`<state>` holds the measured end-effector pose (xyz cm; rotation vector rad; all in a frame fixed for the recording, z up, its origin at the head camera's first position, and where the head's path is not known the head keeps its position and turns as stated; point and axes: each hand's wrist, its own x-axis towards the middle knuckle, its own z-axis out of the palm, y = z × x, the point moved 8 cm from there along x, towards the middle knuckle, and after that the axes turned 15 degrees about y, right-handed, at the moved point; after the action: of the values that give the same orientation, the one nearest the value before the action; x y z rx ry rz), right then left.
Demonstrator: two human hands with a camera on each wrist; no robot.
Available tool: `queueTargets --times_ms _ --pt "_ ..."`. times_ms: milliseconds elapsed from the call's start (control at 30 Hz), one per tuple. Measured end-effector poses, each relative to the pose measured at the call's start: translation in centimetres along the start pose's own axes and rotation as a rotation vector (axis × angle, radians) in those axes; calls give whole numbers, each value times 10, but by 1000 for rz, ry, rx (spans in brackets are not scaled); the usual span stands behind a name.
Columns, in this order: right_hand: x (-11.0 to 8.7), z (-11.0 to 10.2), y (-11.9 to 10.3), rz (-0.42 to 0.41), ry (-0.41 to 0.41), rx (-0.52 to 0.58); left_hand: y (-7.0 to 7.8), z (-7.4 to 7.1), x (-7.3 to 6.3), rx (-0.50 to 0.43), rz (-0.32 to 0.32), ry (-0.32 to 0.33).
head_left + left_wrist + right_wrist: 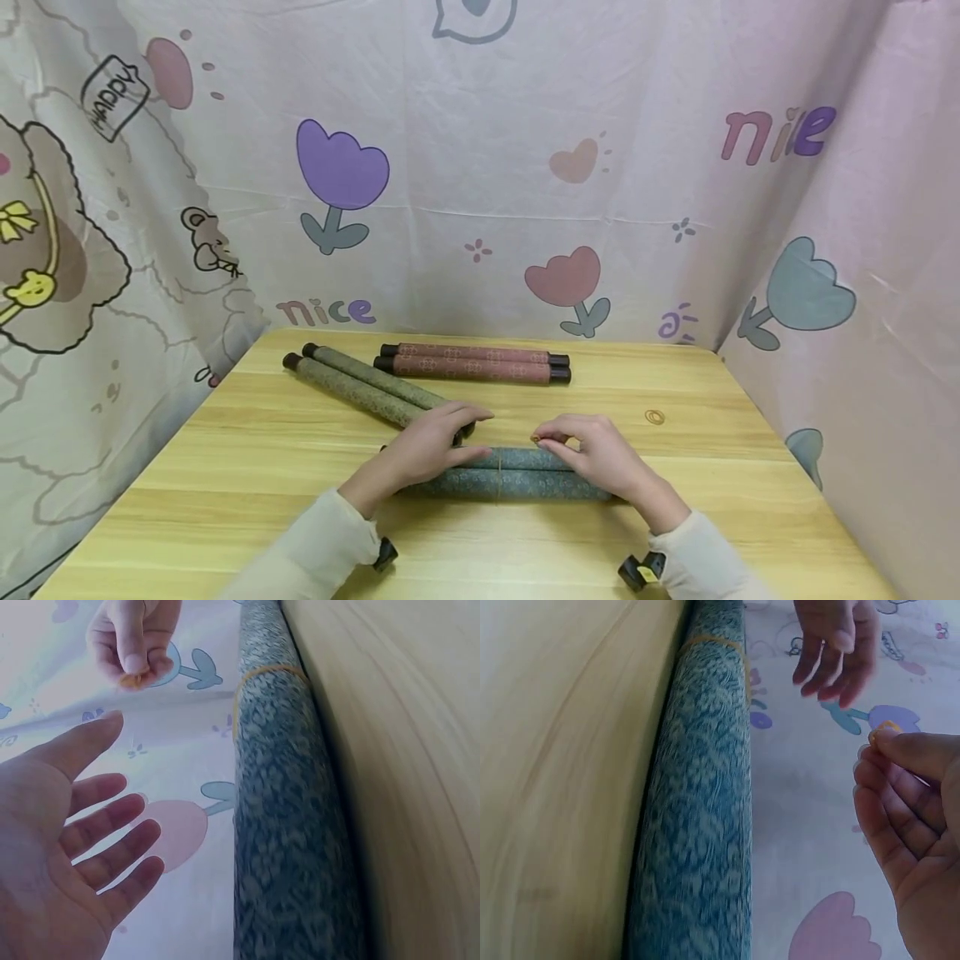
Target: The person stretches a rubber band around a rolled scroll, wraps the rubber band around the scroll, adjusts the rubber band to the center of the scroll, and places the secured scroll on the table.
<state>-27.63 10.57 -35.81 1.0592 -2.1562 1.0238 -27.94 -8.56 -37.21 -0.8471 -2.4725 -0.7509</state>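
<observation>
Two blue patterned scrolls (540,482) lie side by side near the front of the table, a thin tan rubber band (499,482) running round their middle. Over their left part hovers my left hand (423,446), fingers spread and holding nothing, as the left wrist view also shows. My right hand (603,458) is above the right part of the scrolls. Between its thumb and forefinger it pinches a small bunched orange rubber band (883,732). The scrolls' right ends are partly hidden by that hand.
Two green scrolls (360,392) lie slantwise at the left, their near ends close behind my left hand. Two dark red scrolls (472,368) with black ends lie at the back. Loose rubber bands (655,417) rest at the right. A printed curtain (465,167) surrounds the table (240,467).
</observation>
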Motion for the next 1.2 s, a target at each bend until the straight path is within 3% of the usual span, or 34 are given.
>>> queueTargets --times_ms 267,667,1000,1200 --pt "9 7 2 97 31 7 6 8 12 -50 -8 34" --pt "24 7 7 247 83 -6 7 12 33 -144 -100 71" --pt "20 17 13 357 148 81 11 16 35 -202 -56 118" --pt "19 26 21 442 109 112 8 26 33 -211 -74 123"
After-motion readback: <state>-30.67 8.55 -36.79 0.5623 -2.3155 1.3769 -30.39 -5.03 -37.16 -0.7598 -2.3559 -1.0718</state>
